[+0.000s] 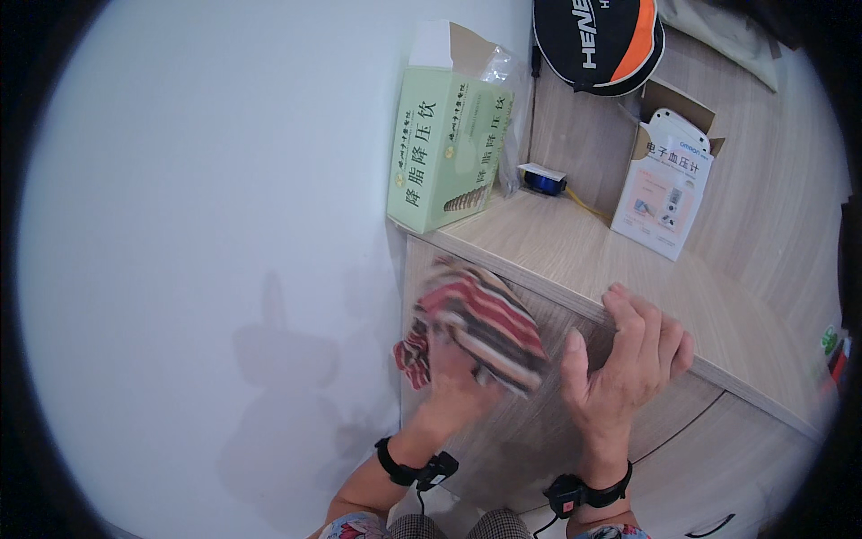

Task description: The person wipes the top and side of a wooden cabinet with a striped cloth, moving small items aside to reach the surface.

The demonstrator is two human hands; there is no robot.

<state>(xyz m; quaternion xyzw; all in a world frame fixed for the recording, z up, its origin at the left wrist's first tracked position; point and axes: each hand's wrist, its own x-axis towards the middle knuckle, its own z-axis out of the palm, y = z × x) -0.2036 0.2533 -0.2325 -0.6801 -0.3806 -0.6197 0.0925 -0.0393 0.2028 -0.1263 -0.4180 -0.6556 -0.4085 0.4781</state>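
A striped cloth in red, black, white and tan is bunched in my left hand, which is closed on it. Both are blurred by motion, in front of the left part of the wooden cabinet front, near the white wall. My right hand holds nothing. Its thumb stands apart and its slightly bent fingers reach the front edge of the cabinet top, seeming to rest there. Black bands with small devices circle both wrists.
A light green carton stands open at the top's left end, beside a clear plastic bag. A blue round object lies behind. An open white box holds a white device. A black and orange racket case leans at the back.
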